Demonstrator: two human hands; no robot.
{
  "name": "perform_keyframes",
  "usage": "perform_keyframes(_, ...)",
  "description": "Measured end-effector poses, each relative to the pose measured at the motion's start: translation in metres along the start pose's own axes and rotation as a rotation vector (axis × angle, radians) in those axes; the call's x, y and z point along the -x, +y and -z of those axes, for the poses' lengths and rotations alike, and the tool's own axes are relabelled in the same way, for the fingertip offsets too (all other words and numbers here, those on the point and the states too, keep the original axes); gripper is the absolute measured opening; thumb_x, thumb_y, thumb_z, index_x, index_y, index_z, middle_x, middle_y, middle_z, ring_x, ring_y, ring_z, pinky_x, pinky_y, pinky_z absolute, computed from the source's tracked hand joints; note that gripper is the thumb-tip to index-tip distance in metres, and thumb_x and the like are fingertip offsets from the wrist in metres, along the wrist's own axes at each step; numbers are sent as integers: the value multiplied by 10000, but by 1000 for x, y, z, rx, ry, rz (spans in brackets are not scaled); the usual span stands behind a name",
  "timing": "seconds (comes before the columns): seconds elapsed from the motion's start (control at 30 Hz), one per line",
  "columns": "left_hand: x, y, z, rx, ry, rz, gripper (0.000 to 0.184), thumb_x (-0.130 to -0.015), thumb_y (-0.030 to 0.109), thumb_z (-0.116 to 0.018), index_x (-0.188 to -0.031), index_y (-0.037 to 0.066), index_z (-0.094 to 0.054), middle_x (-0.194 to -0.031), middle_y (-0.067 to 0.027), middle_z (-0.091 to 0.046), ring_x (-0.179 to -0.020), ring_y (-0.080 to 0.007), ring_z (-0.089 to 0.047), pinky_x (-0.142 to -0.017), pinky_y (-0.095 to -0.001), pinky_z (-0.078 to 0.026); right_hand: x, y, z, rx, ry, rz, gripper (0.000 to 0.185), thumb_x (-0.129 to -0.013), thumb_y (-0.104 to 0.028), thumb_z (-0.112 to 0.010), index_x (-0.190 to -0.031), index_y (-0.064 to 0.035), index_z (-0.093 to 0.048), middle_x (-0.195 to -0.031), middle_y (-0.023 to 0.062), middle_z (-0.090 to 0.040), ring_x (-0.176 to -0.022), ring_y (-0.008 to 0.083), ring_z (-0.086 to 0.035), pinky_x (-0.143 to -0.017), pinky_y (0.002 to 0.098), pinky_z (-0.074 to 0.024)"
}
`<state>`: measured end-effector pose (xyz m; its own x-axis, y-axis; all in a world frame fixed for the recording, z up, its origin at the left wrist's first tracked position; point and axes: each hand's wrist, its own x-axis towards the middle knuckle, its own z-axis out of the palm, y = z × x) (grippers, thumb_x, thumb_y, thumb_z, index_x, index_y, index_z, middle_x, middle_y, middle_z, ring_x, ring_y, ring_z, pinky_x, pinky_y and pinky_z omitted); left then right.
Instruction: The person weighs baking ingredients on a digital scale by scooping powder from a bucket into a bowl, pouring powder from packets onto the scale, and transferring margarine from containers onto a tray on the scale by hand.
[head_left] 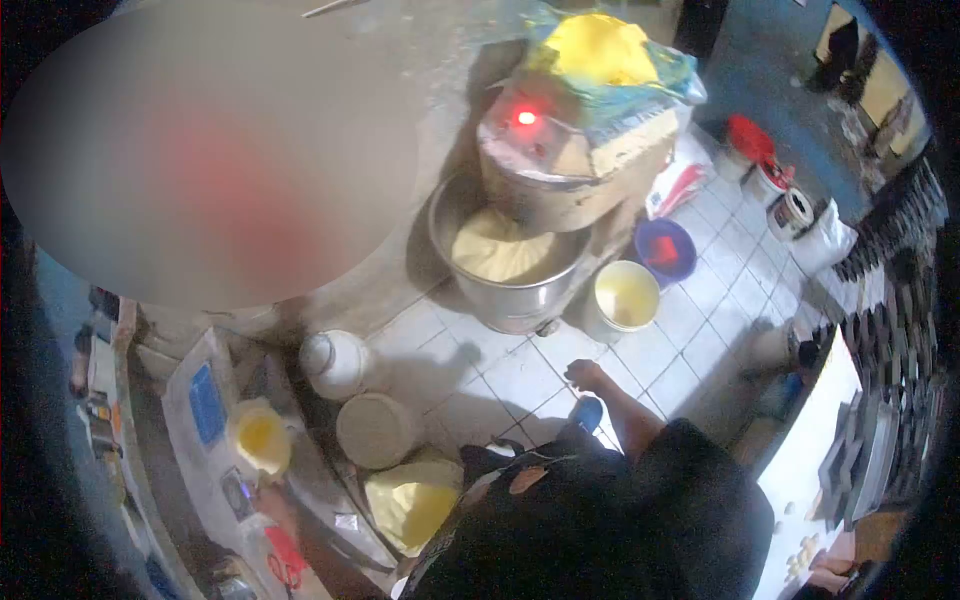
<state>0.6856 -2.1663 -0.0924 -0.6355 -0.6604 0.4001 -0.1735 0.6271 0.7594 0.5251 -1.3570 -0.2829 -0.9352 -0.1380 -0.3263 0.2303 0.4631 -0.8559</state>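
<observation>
My left hand [268, 495] is at the counter on the left, against the near side of a pale plastic container [262, 441] with yellow inside. The fingers are blurred, so their grip on the container is unclear. A small dark device [238, 493] lies beside this hand. My right hand [586, 375] hangs over the tiled floor, fingers curled in, with nothing visible in them. Ahead of it stands a large metal mixing bowl [515, 300] with pale dough [500, 246] inside, under the bulky mixer body [570, 195]. A cream bucket [626, 297] is nearest my right hand.
A purple bucket [666, 252] stands behind the cream one. Left of my body are a white container [335, 362], a round lidded tub [376, 430] and a yellow-lined container [412, 508]. Another person's hand [833, 575] is by small dough pieces [802, 558] on a white table [800, 470].
</observation>
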Motion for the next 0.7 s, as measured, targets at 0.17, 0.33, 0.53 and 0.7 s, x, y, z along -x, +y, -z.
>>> perform_keyframes(0.17, 97, 177, -140, 558, -388, -160, 325, -902, 266, -608, -1137, 43, -596, -1029, -82, -633, -918, -252, -622, -697, -384, -524, 91, 155, 82, -259, 132, 58, 206, -840, -160, -668, -1013, -48, -658, -869, 57, -666, -740, 169, -649, -552, 289, -526)
perform_keyframes(0.33, 202, 342, -278, 629, -663, 352, 289, -926, 215, -560, -1134, 17, -590, -948, -47, -591, -840, -166, -582, -668, -289, -495, 204, 237, 170, -904, 292, -292, 221, -904, -211, -589, -1024, -31, -633, -933, 111, -679, -650, 216, -638, -503, 332, -510)
perform_keyframes(0.53, 276, 387, -453, 391, -963, -194, 201, -925, 105, -538, -1096, 24, -605, -995, -49, -595, -890, -187, -595, -754, -309, -505, 263, 294, 217, -612, 534, -488, 179, -881, -223, -615, -921, -61, -682, -864, 75, -686, -663, 204, -646, -542, 346, -520)
perform_keyframes(0.7, 335, 487, -608, 468, -1248, 428, 302, -859, 79, -607, -1159, 39, -609, -959, -58, -628, -780, -115, -582, -636, -251, -478, 280, 275, 216, -292, 587, -809, 177, -873, -214, -649, -947, -56, -675, -827, 45, -685, -675, 171, -646, -585, 311, -520)
